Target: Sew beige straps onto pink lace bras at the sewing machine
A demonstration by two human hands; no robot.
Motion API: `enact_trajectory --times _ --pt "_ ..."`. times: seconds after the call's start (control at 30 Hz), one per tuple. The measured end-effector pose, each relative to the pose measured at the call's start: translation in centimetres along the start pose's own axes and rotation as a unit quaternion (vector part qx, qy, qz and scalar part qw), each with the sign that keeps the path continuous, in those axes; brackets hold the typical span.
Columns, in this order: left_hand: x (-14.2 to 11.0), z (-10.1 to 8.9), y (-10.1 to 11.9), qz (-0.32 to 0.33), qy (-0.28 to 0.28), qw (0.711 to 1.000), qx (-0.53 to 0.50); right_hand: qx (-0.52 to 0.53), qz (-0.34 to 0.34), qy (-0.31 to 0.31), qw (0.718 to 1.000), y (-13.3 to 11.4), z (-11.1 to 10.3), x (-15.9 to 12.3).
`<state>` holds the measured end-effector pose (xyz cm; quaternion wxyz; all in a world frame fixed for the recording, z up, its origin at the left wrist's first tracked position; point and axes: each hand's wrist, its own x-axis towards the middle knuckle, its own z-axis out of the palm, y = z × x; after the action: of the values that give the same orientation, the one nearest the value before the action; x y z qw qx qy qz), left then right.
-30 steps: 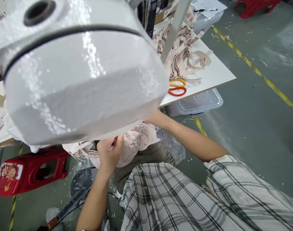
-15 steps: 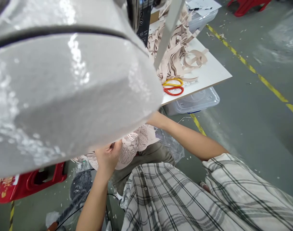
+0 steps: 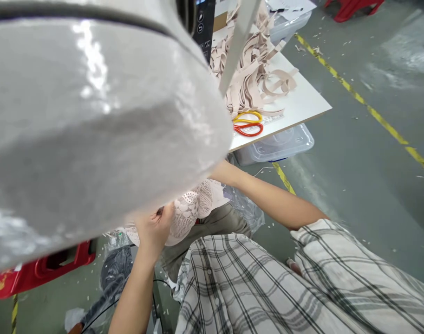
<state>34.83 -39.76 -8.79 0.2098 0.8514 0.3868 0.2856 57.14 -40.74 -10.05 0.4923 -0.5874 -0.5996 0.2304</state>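
Observation:
A pale pink lace bra [image 3: 185,214] hangs over my lap, its lace cup showing below the large glossy white sewing machine head [image 3: 128,120]. My left hand [image 3: 153,226] is closed on the bra's left side, thumb against the lace, with some fingertips hidden. Only the wrist and back part of my right hand [image 3: 220,170] come out from behind the machine head, near the bra's far right end. The fingers of that hand are out of sight, as is the bra's upper edge.
On the white table [image 3: 302,99] lie a heap of pale pink strips [image 3: 248,79] and scissors with yellow and red handles [image 3: 250,129]. A lidded clear plastic box [image 3: 284,143] stands under its edge. A red stool [image 3: 41,273] is at lower left.
The view has shifted slightly, so the machine head sits a little differently and fills more of the left. Both hands keep about the same place on the bra.

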Motion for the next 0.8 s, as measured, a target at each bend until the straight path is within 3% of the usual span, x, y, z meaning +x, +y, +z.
enact_trajectory --times 0.27,0.57,0.8 --pt "-0.1 0.0 -0.1 0.004 0.012 1.000 0.003 0.016 -0.014 0.038 0.999 0.9 0.6 -0.3" --pt "-0.4 0.1 -0.5 -0.012 0.043 0.999 0.028 0.029 -0.077 0.050 0.995 2.1 1.1 -0.1" --pt "-0.5 0.0 -0.8 -0.031 0.064 0.997 0.041 0.025 -0.058 0.037 0.997 1.4 0.8 -0.2"
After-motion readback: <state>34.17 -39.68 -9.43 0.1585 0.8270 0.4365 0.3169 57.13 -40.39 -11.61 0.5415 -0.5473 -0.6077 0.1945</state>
